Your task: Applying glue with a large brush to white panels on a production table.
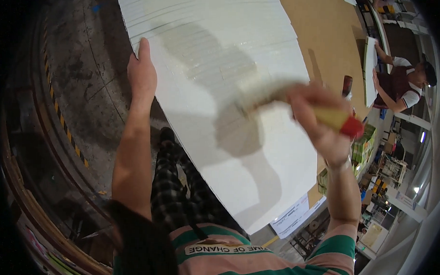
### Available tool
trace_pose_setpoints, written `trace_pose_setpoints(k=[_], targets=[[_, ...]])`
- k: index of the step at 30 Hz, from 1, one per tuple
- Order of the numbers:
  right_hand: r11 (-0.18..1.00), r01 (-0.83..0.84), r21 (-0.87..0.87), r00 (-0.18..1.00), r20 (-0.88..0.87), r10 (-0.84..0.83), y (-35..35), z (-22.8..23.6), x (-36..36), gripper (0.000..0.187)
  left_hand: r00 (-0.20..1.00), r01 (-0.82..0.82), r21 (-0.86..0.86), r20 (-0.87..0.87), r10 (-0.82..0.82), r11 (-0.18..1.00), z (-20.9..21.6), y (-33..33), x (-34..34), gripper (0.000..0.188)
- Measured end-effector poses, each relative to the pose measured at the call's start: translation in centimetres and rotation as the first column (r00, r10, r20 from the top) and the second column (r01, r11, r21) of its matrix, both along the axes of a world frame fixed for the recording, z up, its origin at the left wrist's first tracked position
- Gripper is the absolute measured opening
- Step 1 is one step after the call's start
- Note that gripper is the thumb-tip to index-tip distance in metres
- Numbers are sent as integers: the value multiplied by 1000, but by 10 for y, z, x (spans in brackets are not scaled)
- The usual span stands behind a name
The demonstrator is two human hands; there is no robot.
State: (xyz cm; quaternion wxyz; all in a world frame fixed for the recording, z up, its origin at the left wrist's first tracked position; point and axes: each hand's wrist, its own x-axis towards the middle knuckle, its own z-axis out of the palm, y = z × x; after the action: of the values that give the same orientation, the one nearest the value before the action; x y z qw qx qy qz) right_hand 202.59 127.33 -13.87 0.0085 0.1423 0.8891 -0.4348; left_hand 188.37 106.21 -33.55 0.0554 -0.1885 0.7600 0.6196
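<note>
White sheets (287,154) lie in a large overlapping stack, with their staggered edges showing as lines toward the far end. Wet, glossy streaks show on the middle of them. At the left edge my left hand (142,76) grips the stack, its thumb on top and its fingers hidden beneath. Over the right half, my right hand (317,116) is closed around a brush (334,119) with a yellowish, red-ended handle. The brush head is smeared by motion and points left, low over the sheets; whether it touches them I cannot tell. Shadows of my head and arm fall across the white surface.
A brown board (325,34) lies under the sheets. Past its right side, another person (401,83) handles a white panel (370,70). A dark red object (347,86) stands near the board's right edge. Printed papers (292,217) lie by the near corner. Yellow-black tape (61,117) marks the left floor.
</note>
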Motion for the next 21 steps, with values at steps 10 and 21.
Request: trace_pose_setpoints(k=[10, 21], targets=[[994, -97, 48, 976, 201, 86, 7, -3, -53, 14, 999, 4, 105, 39, -8, 994, -1, -5, 4, 70], [1000, -16, -1, 1000, 21, 16, -12, -6, -96, 16, 1000, 9, 276, -23, -3, 961, 8, 8, 9, 56]])
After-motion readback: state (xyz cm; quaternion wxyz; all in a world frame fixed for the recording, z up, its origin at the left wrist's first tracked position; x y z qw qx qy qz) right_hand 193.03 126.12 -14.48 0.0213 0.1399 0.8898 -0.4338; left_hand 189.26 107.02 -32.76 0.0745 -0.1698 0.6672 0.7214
